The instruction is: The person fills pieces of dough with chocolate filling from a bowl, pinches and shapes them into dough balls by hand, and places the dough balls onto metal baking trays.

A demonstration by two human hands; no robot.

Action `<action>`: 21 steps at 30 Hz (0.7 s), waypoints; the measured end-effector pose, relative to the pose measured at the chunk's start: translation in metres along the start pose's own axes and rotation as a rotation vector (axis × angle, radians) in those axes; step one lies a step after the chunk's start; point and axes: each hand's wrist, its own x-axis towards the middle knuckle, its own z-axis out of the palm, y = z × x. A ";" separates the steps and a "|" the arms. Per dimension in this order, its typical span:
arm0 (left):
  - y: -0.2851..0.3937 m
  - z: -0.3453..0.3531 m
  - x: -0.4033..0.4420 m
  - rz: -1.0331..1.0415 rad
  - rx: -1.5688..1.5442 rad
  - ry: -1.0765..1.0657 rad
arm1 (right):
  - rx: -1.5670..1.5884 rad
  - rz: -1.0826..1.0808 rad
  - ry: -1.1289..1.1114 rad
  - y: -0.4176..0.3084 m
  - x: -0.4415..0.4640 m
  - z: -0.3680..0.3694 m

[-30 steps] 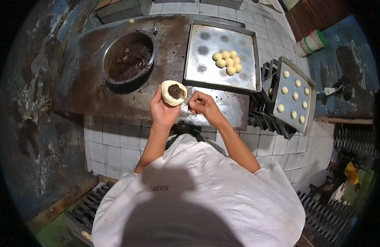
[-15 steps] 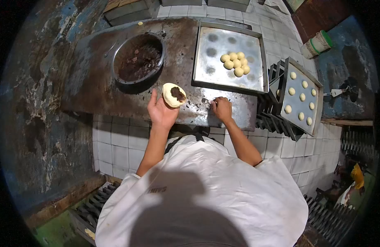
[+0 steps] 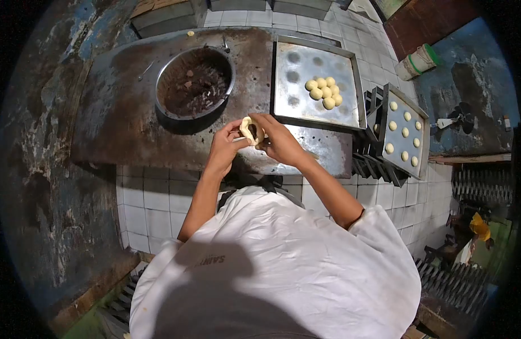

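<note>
A round of pale dough (image 3: 246, 129) with dark brown filling inside is held between my two hands, above the table's front edge. My left hand (image 3: 223, 146) grips it from the left, thumb along the near side. From the right, my right hand (image 3: 278, 140) curls its fingers over the dough's edge, which is drawn up around the filling. Behind my left hand stands a large metal bowl (image 3: 231, 85) with dark filling in it. Farther right, several dough balls (image 3: 326, 91) sit clustered on a metal tray (image 3: 294, 104).
A stack of trays (image 3: 391, 141) stands right of the table (image 3: 113, 113), the top one carrying spaced dough pieces. A white bucket (image 3: 418, 61) with a green rim is beyond it. Left of the bowl lies a thin metal utensil (image 3: 145, 71).
My right hand has left the small metal tool on the table and come over to the dough. The dough, flat and open on my left palm before, is now gathered upward around the filling.
</note>
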 end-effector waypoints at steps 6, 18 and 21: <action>0.037 -0.031 -0.006 0.274 0.345 -0.007 | 0.148 0.057 0.295 -0.028 0.025 0.021; 0.095 -0.043 -0.019 0.485 -0.370 -0.122 | -0.022 -0.003 0.431 -0.118 0.059 0.032; 0.109 -0.048 -0.028 0.484 -0.366 -0.409 | 0.373 0.080 0.633 -0.147 0.069 0.028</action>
